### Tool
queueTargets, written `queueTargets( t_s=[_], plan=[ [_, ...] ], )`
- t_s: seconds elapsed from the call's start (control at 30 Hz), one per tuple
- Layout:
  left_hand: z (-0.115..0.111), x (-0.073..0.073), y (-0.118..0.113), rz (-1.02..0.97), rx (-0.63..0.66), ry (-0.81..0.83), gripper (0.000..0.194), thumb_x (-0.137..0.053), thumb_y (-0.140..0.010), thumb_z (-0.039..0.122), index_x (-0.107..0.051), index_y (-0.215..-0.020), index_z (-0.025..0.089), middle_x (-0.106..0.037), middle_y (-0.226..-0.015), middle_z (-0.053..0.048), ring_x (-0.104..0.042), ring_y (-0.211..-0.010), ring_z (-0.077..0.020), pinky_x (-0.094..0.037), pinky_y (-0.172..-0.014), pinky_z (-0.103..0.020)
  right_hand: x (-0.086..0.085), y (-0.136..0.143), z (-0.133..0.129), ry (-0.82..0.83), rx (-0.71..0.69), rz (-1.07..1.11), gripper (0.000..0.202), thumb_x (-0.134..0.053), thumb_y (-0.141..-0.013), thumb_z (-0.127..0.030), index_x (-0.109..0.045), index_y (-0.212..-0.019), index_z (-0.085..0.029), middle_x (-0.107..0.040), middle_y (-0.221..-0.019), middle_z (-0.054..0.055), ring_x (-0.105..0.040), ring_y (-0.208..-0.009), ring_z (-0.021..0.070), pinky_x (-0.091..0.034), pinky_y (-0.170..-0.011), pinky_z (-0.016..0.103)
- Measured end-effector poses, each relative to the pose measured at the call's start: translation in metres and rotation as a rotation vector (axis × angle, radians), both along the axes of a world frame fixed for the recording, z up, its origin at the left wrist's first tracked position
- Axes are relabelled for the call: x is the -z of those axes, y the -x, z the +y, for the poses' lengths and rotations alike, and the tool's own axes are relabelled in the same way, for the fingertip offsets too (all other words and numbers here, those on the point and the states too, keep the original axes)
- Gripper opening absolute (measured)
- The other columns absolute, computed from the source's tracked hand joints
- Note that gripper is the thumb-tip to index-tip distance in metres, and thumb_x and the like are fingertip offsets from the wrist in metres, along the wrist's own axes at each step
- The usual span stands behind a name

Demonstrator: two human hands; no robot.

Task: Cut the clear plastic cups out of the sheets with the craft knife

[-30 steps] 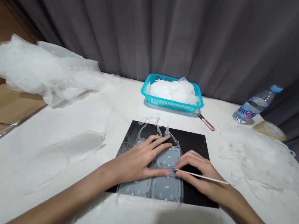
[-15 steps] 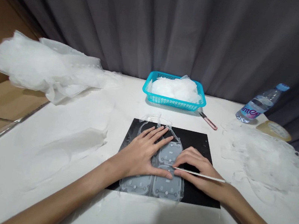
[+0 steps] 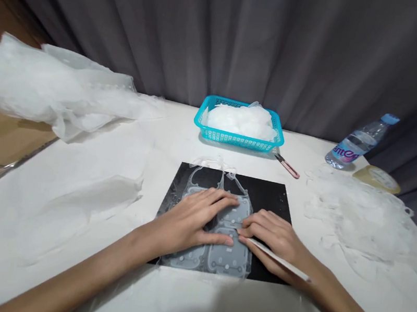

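Note:
On a black mat (image 3: 272,200) lies a translucent grey plastic sheet (image 3: 227,259) with rounded moulded panels. Thin strips of clear film (image 3: 210,166) loop out past the sheet's far end. My left hand (image 3: 198,218) rests palm down on the sheet, fingers stretched and thumb apart, covering its left middle. Close beside it, my right hand (image 3: 274,240) pinches a slim white pen-like tool (image 3: 282,261) near the seam between two right-hand panels. The tool's back end points toward my right wrist; its tip is hidden under my fingers.
Behind the mat stands a turquoise basket (image 3: 238,140) of white fluffy material (image 3: 241,120), with pink-handled thread snips (image 3: 288,166) beside it. Film scraps (image 3: 367,223), a tape roll (image 3: 377,178) and a water bottle (image 3: 361,143) are right. Bulky white plastic bags (image 3: 53,84) lie left.
My left hand has slid nearer to me, its fingers drawn closer together, baring the looped strips. My right hand keeps the tool, whose back end now tilts lower toward me. The view has shifted slightly.

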State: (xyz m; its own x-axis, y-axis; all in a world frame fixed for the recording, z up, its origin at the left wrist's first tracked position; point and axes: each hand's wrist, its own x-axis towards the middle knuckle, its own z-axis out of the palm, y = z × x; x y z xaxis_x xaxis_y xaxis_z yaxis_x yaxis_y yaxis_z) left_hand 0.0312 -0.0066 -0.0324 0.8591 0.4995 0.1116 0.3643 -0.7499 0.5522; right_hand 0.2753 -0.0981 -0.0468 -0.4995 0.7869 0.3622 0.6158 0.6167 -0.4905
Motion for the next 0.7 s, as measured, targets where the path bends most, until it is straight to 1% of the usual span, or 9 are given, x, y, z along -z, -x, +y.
queueTargets(
  t_s=[0.1,0.2,0.27,0.4,0.43,0.5,0.53,0.6,0.7],
  plan=[
    [-0.001,0.000,0.000,-0.014,0.008,0.004,0.067,-0.070,-0.094,0.058,-0.047,-0.152,0.031,-0.059,-0.148,-0.009,-0.056,-0.137,-0.0322,-0.045,-0.114,-0.046,0.001,-0.001,-0.002,-0.069,0.020,-0.055,0.010,-0.054,-0.106,-0.020,-0.062,-0.100,-0.022,-0.073,-0.098,0.006,-0.062,-0.085,0.0201,-0.049,-0.077,0.037],
    [-0.001,0.000,0.000,-0.011,0.002,0.011,0.067,-0.070,-0.094,0.058,-0.048,-0.151,0.031,-0.060,-0.147,-0.009,-0.056,-0.137,-0.0329,-0.046,-0.113,-0.047,0.006,0.003,-0.001,-0.229,0.006,-0.138,0.013,-0.053,-0.106,-0.018,-0.063,-0.099,-0.022,-0.073,-0.095,0.005,-0.059,-0.081,0.0196,-0.046,-0.072,0.035],
    [-0.002,-0.001,-0.001,-0.005,-0.007,0.019,0.066,-0.069,-0.095,0.057,-0.048,-0.151,0.030,-0.060,-0.147,-0.009,-0.056,-0.138,-0.0325,-0.047,-0.113,-0.047,0.008,0.007,0.002,-0.293,0.008,-0.176,0.013,-0.054,-0.106,-0.018,-0.063,-0.097,-0.021,-0.072,-0.093,0.005,-0.057,-0.081,0.0192,-0.044,-0.070,0.034],
    [-0.004,-0.001,0.001,0.002,0.013,0.062,0.063,-0.067,-0.098,0.054,-0.046,-0.152,0.030,-0.055,-0.154,-0.009,-0.049,-0.146,-0.0319,-0.043,-0.119,-0.048,0.012,0.009,0.003,-0.269,0.039,-0.185,0.010,-0.054,-0.106,-0.019,-0.063,-0.102,-0.019,-0.069,-0.095,0.007,-0.059,-0.085,0.0203,-0.047,-0.075,0.035],
    [-0.005,-0.001,0.001,0.007,0.020,0.082,0.062,-0.065,-0.099,0.053,-0.045,-0.153,0.031,-0.053,-0.157,-0.009,-0.047,-0.148,-0.0316,-0.042,-0.120,-0.048,0.012,0.008,0.002,-0.250,0.041,-0.182,0.009,-0.053,-0.106,-0.019,-0.063,-0.107,-0.019,-0.069,-0.099,0.008,-0.061,-0.088,0.0210,-0.049,-0.078,0.036],
    [-0.007,0.002,0.003,0.014,0.014,0.118,0.060,-0.059,-0.103,0.054,-0.041,-0.157,0.033,-0.049,-0.161,-0.008,-0.043,-0.152,-0.0304,-0.040,-0.122,-0.049,0.011,0.008,-0.001,-0.229,0.051,-0.198,0.017,-0.052,-0.107,-0.021,-0.061,-0.122,-0.018,-0.070,-0.108,0.011,-0.063,-0.095,0.0230,-0.051,-0.083,0.038],
    [-0.007,0.004,0.004,0.014,-0.003,0.129,0.063,-0.057,-0.103,0.056,-0.037,-0.159,0.034,-0.046,-0.164,-0.008,-0.040,-0.153,-0.0301,-0.040,-0.123,-0.050,0.009,0.009,-0.003,-0.237,0.051,-0.225,0.023,-0.052,-0.107,-0.021,-0.059,-0.129,-0.017,-0.070,-0.112,0.012,-0.064,-0.098,0.0242,-0.052,-0.086,0.040],
    [-0.007,0.010,0.005,-0.005,-0.063,0.122,0.076,-0.059,-0.100,0.062,-0.027,-0.163,0.033,-0.034,-0.170,-0.010,-0.029,-0.159,-0.0321,-0.036,-0.125,-0.053,0.007,0.013,-0.006,-0.297,0.033,-0.305,0.029,-0.051,-0.107,-0.018,-0.058,-0.135,-0.014,-0.071,-0.113,0.015,-0.065,-0.100,0.0267,-0.053,-0.088,0.042],
    [-0.003,0.020,0.006,-0.024,-0.106,0.089,0.102,-0.063,-0.093,0.068,-0.006,-0.168,0.029,-0.011,-0.177,-0.017,-0.008,-0.163,-0.0365,-0.029,-0.128,-0.059,0.006,0.017,0.003,-0.417,0.031,-0.312,0.027,-0.051,-0.105,-0.013,-0.063,-0.129,-0.011,-0.074,-0.107,0.015,-0.066,-0.098,0.0276,-0.053,-0.087,0.043]
  ],
)
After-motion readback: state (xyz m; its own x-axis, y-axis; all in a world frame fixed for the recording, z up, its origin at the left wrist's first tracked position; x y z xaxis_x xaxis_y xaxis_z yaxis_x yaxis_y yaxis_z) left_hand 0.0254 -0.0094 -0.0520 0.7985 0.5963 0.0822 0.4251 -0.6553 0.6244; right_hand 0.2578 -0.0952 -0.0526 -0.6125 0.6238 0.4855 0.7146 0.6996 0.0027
